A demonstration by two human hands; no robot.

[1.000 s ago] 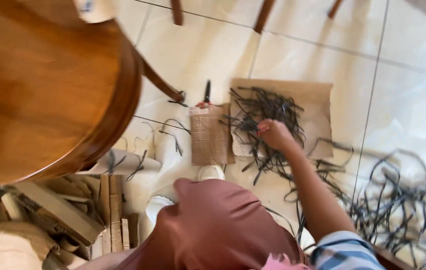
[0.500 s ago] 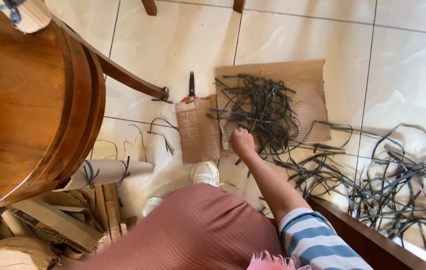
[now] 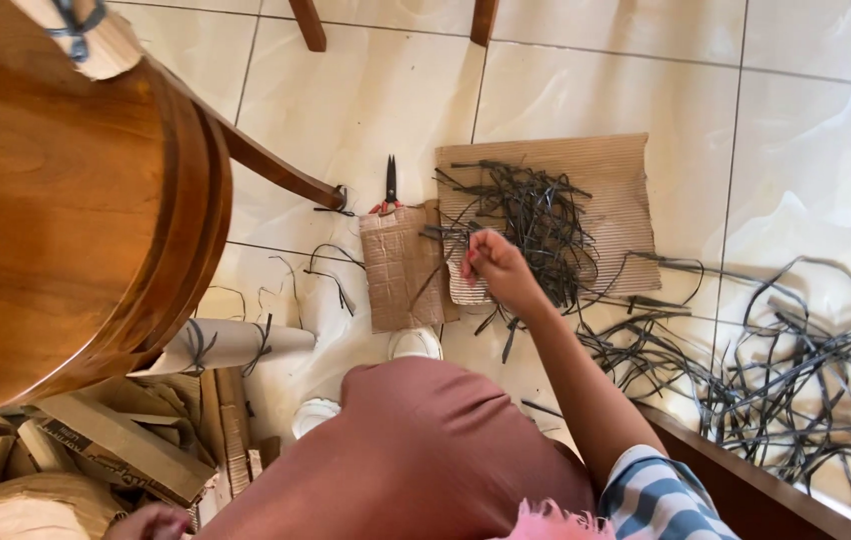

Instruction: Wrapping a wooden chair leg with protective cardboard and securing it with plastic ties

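my right hand point(image 3: 494, 266) reaches down to the floor and its grip is pinched narrow on a few of the dark strips point(image 3: 536, 215), at the near left edge of the pile that lies on the large corrugated cardboard sheet point(image 3: 618, 190). at nine o'clock from that hand, just beside it, a smaller cardboard piece point(image 3: 399, 268) lies flat on the tiled floor point(image 3: 366, 100), and at its far end, toward twelve o'clock, small scissors point(image 3: 391, 187) with red handles touch its edge. toward three and four o'clock a loose tangle of longer strips point(image 3: 796, 370) spreads over the tiles. my left hand point(image 3: 151, 522) shows only partly at seven o'clock by the stacked cardboard scraps point(image 3: 116, 450); i cannot tell how its grip stands. a round wooden counter point(image 3: 56, 190) fills the ten o'clock side, with a tied cardboard roll point(image 3: 231, 343) below its rim.
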